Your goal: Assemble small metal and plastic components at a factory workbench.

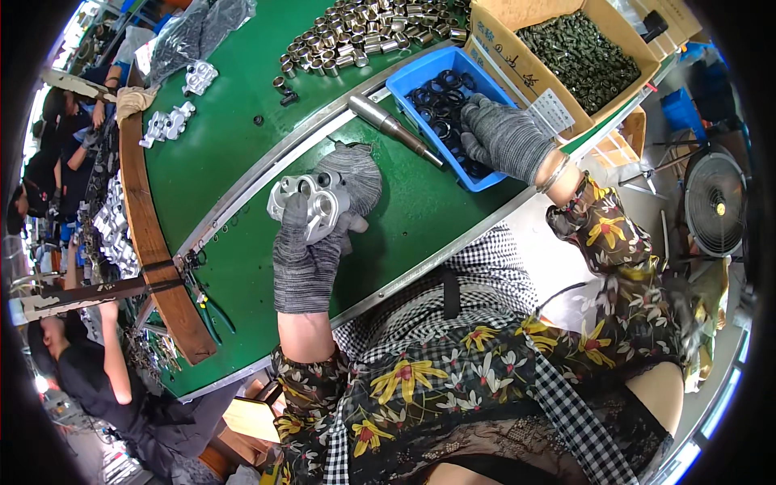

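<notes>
In my left hand [307, 255], gloved in grey knit, is a silver cast-metal caliper [325, 212] with round bores facing up. My fingers are wrapped around its near side, just above the green tabletop. Behind it lies a round grey knitted pad [361, 174]. My right hand [505, 137], gloved the same way, reaches into a blue bin [495, 184] of black rubber rings [442, 101]. Its thumb stands apart from the other fingers; the fingertips are at the rings, and no held ring shows. A steel punch-like tool [392, 127] with a tapered end lies against the bin's left side.
Many metal sleeves [356, 40] are heaped at the far side. A cardboard box [505, 52] of small dark parts adjoins the bin. Two more castings [168, 124] [200, 78] lie far left. Pliers [212, 315] rest by a wooden rail [153, 226]; co-workers sit beyond.
</notes>
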Demonstrator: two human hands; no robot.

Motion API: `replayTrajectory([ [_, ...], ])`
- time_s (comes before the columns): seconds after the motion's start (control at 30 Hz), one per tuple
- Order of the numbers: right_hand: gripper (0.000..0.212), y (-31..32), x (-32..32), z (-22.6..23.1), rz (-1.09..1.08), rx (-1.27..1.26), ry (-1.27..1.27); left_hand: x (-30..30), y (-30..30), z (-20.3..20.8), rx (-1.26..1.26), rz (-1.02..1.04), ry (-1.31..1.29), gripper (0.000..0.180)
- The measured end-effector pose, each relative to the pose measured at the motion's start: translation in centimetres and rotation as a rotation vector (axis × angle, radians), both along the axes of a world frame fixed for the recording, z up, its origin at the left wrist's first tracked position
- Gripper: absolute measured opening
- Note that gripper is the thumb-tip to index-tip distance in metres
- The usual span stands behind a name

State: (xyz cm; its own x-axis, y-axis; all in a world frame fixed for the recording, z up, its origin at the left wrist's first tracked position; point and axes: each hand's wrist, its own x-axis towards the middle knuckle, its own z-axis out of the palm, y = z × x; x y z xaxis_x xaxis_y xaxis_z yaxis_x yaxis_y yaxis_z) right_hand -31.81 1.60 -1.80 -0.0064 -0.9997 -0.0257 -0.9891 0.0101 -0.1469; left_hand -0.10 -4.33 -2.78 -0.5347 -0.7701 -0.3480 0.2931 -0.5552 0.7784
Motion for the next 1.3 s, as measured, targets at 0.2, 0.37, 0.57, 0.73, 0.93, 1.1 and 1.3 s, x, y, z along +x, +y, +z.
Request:
replayTrajectory([
  [0.2, 0.017, -0.4, -0.5, 0.6, 0.033, 0.134, -0.105, 0.0, 0.3, 0.6, -0.038, -0.002, -0.038, 0.065],
  [0.37, 0.020, -1.0, -1.6, -0.9, 0.027, -0.001, -0.212, 0.0, 0.3, 0.1, -0.034, 0.017, -0.091, 0.064],
  [0.57, 0.021, -0.1, -1.6, 1.9, 0.111, -0.380, -0.381, 0.2, 1.1, 0.4, -0.017, 0.168, 0.047, 0.060],
  [0.73, 0.012, 0.6, 5.5, 6.0, 0.037, -0.002, -1.364, -1.8, 1.4, 0.7, -0.023, 0.232, 0.251, 0.054],
  [0.93, 0.021, -0.8, 13.0, 3.4, 0.155, -0.149, -1.464, -1.1, 1.8, 0.8, -0.039, 0.177, 0.294, 0.034],
  [1.1, 0.027, -1.0, 14.8, 2.7, 0.263, -0.430, -1.128, -1.7, 2.8, 2.7, -0.460, 0.352, -0.139, 0.024],
  [1.3, 0.039, -1.1, 15.1, 3.3, 0.348, -0.563, -0.791, 0.0, 1.5, 0.1, -0.466, 0.358, -0.216, 0.026],
])
